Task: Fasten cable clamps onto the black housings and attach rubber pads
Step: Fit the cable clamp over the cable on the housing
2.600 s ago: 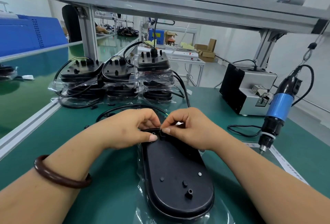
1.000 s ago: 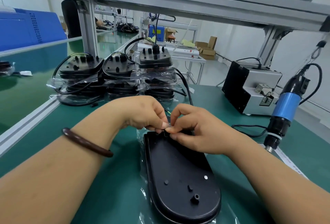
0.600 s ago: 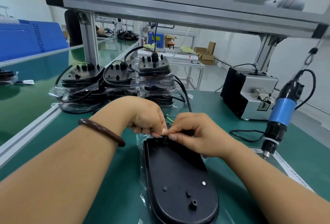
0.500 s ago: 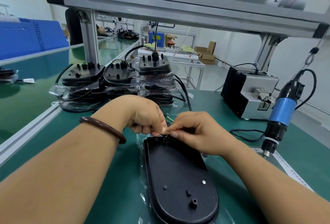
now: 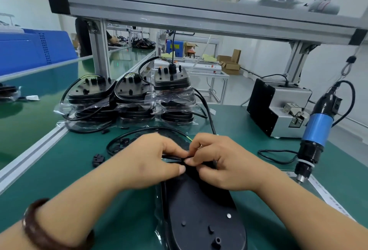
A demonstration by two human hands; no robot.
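Vs 0.5 s back: now pulling a thin blk cable [image 5: 172, 157] taut betw. fingertips, arms drawn lower in view. Far on green mat [image 5: 59, 170]: clear bags [image 5: 137, 103] w/ stacked housings [image 5: 171, 79] inside. Nearer: black housing [image 5: 199, 214] flat on clear film [image 5: 158, 229]. Pinching cable w/ L hand [image 5: 147, 162] & R hand [image 5: 227, 166] at housing's far end. Loose clamp [image 5: 98, 159] just left of L hand.

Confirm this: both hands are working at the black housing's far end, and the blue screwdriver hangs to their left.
Wrong side: the head view shows the blue screwdriver hanging to their right, not their left. The rest stands.
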